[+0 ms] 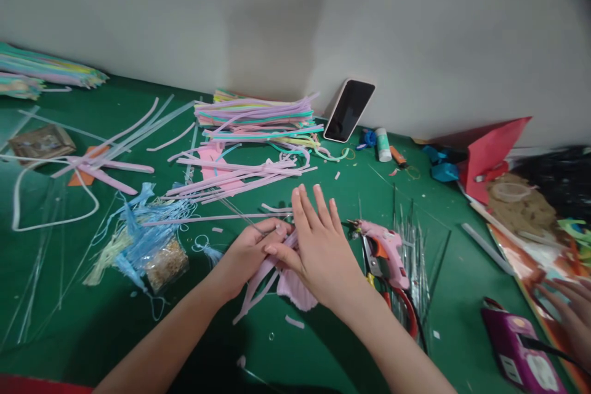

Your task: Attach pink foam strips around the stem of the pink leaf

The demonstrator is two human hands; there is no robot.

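Observation:
Low over the green table, my left hand [244, 258] is closed, thumb and fingers pinching lilac-pink pipe cleaners [261, 286] whose ends stick out below it. My right hand [325, 258] lies flat across them, fingers stretched out and together, its thumb touching near my left thumb. A ribbed lilac-pink piece of pipe cleaners [298, 290] shows under my right palm; its upper part is hidden. Just beyond my hands lie loose lilac pipe cleaners [249, 180]. A pink glue gun [390, 249] rests right of my right hand, beside red-handled scissors [409, 308].
Blue tassels [143, 234] and a bag of beads [167, 263] lie left. A pipe cleaner bundle [253, 114] and a leaning phone [349, 111] stand near the wall. Thin clear sticks [410, 240], a purple box [519, 345] and another person's hand [570, 314] are right.

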